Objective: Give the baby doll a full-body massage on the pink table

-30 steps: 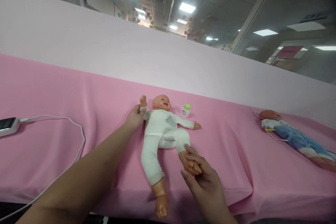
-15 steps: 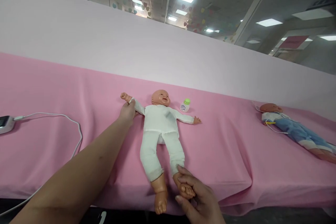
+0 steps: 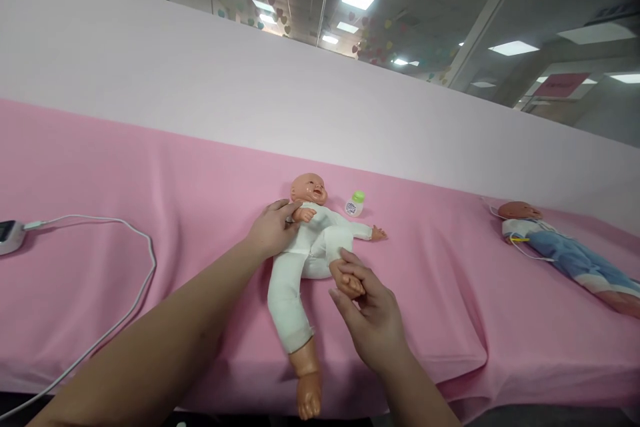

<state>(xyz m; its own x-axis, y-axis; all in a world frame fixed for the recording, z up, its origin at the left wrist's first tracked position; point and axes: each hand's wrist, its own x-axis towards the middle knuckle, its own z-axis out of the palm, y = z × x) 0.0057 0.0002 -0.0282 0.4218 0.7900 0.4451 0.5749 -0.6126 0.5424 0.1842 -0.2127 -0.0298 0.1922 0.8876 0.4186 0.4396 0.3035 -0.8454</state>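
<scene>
The baby doll point(image 3: 305, 247) lies on its back on the pink cloth point(image 3: 425, 293), near the front edge. The left hand point(image 3: 273, 230) grips its folded arm; the right hand point(image 3: 373, 320) clasps its raised foot, knee bent up.

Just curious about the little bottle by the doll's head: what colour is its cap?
Green, on a white bottle; the head view shows it.

The left hand point(image 3: 273, 232) reaches far forward toward 12 o'clock on a straight forearm, fingers curled in a grip. The right hand point(image 3: 373, 317) sits nearer, at 1 o'clock, fingers closed, back up.
</scene>
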